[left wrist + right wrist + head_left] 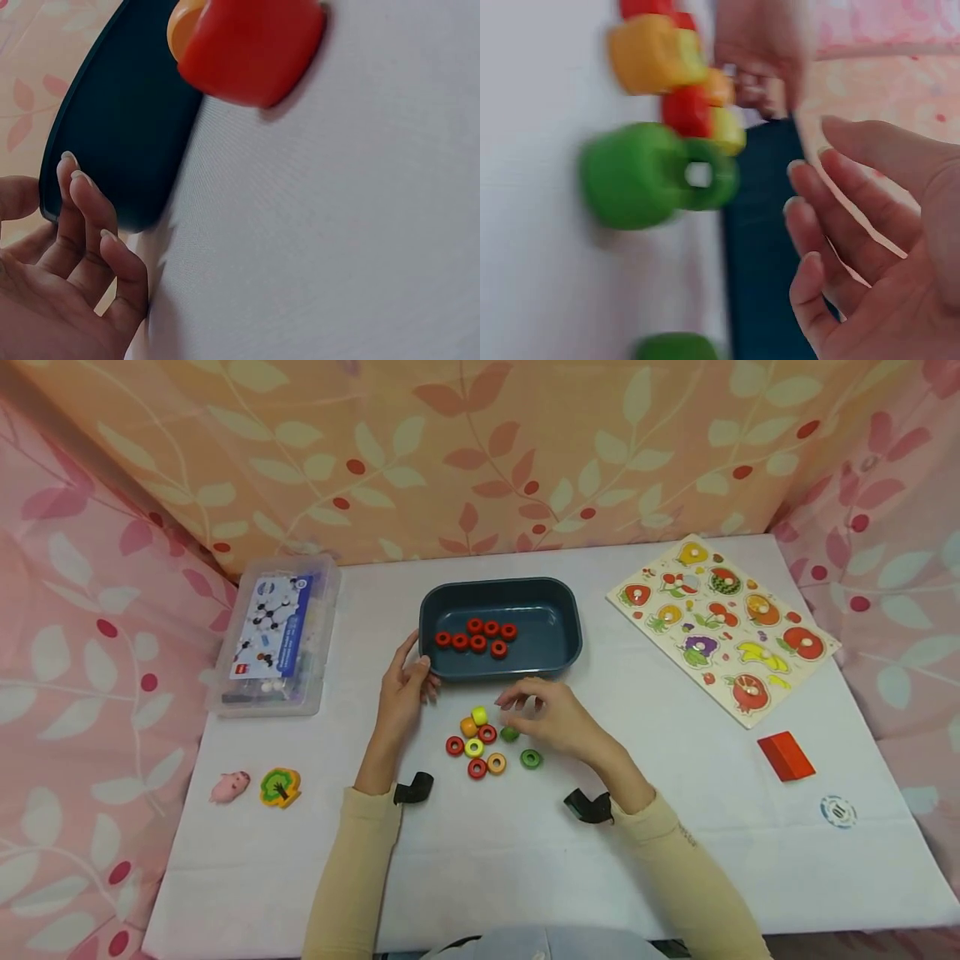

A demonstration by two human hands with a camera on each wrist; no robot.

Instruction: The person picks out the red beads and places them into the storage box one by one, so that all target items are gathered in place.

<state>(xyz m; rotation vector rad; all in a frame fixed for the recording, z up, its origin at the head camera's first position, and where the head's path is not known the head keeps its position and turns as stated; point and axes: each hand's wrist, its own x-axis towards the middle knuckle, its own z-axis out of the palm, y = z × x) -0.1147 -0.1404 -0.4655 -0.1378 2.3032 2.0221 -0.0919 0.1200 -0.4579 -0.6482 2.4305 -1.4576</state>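
Note:
A dark blue rectangular tray (pixel 558 618) stands at the middle of the table, with several red ring beads (pixel 477 643) lying inside. My left hand (pixel 401 697) holds its front left corner, thumb at the rim and fingers against the outer wall. In front of the tray lies a loose cluster of beads: red (pixel 454 746), yellow (pixel 474 748), orange (pixel 497 764) and green (pixel 531 758). Just above them, close to the tray's front edge, is my right hand (pixel 555 717). In the right wrist view its fingers (pixel 862 262) are loosely bent around nothing, with green beads (pixel 630 176) nearby.
On the left are a clear plastic box (pixel 273 639), a pink pig figure (pixel 229 787) and a tree-shaped piece (pixel 281 787). A fruit puzzle board (pixel 723 627) lies at the back right, with a red block (pixel 786 757) and a round token (pixel 837 812) nearer the front.

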